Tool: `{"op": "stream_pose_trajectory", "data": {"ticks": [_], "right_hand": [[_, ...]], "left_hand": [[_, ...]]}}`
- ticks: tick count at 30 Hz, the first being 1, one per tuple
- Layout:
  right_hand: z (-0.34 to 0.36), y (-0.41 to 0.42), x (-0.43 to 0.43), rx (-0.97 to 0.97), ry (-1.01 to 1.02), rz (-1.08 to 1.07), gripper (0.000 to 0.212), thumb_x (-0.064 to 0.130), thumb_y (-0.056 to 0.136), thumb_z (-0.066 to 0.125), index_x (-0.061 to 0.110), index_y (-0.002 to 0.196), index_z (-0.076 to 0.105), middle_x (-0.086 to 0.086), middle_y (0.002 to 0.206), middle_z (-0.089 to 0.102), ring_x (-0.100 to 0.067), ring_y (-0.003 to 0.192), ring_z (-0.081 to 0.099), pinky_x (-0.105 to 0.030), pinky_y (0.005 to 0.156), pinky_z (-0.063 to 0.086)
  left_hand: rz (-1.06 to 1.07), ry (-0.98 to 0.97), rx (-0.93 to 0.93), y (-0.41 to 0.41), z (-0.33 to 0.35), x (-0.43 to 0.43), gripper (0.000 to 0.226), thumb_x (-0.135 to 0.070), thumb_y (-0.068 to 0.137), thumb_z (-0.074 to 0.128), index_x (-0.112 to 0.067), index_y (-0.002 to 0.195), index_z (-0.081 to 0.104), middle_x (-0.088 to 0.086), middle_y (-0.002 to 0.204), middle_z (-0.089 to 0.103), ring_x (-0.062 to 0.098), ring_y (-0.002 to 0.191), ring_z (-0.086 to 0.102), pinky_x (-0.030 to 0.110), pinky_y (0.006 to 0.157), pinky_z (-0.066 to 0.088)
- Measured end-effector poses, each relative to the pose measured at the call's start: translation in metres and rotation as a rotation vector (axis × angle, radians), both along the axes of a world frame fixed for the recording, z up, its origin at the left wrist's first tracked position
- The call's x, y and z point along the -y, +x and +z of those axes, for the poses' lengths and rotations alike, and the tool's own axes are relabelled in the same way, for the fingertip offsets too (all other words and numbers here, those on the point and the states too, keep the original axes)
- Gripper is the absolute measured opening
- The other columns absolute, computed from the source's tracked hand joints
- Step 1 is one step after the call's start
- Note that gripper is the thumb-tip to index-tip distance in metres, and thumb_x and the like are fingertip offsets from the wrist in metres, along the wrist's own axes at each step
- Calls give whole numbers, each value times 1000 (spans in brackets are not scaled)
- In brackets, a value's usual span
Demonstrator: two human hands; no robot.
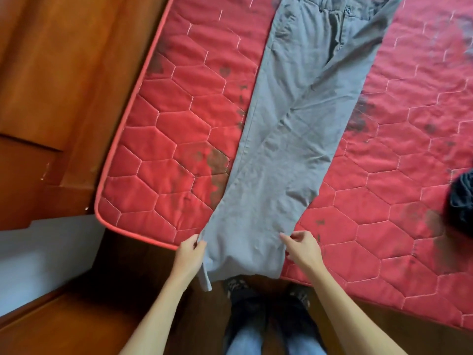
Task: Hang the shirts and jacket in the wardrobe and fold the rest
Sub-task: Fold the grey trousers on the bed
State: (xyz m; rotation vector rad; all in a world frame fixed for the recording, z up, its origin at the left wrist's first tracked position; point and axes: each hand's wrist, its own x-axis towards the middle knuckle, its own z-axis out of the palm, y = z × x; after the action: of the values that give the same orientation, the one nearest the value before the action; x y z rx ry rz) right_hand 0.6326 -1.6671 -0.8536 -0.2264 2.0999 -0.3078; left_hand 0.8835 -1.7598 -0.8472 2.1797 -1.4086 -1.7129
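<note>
A pair of grey trousers (289, 129) lies lengthwise on the red quilted mattress (166, 139), folded leg over leg, waistband at the far end and hems hanging over the near edge. My left hand (190, 254) pinches the left side of the leg ends near the hem. At the right side of the same leg ends is my right hand (303, 248), fingers curled and thumb and forefinger apart, touching the fabric edge; whether it grips the cloth is not clear.
A dark bundled garment (460, 198) sits at the right edge of the mattress. Wooden furniture (56, 73) stands along the left. My legs and shoes (268, 316) are on the wooden floor below the bed edge.
</note>
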Motion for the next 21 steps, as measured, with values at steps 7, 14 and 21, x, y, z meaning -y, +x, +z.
{"op": "stream_pose_trajectory", "data": {"ticks": [7,14,21], "right_hand": [[25,19,-13,-195,-251,-24,26,34,86,72,24,103,56,6,94,61,-13,87,61,-29,75,44],[34,30,-26,442,-106,-31,50,65,80,66,17,69,60,7,65,59,-11,62,57,-34,73,60],[38,34,-56,641,-270,-297,20,24,92,69,11,108,65,4,103,74,-14,88,73,-28,72,58]], "left_hand": [[158,361,-205,-2,30,-2,55,21,71,32,-4,104,69,5,87,68,19,78,58,21,55,42],[429,694,-575,-5,49,-19,66,18,68,29,0,121,63,22,109,69,35,94,69,38,71,59],[151,519,-189,5,22,-40,58,20,71,33,-3,111,68,15,103,75,31,97,70,31,70,55]]}}
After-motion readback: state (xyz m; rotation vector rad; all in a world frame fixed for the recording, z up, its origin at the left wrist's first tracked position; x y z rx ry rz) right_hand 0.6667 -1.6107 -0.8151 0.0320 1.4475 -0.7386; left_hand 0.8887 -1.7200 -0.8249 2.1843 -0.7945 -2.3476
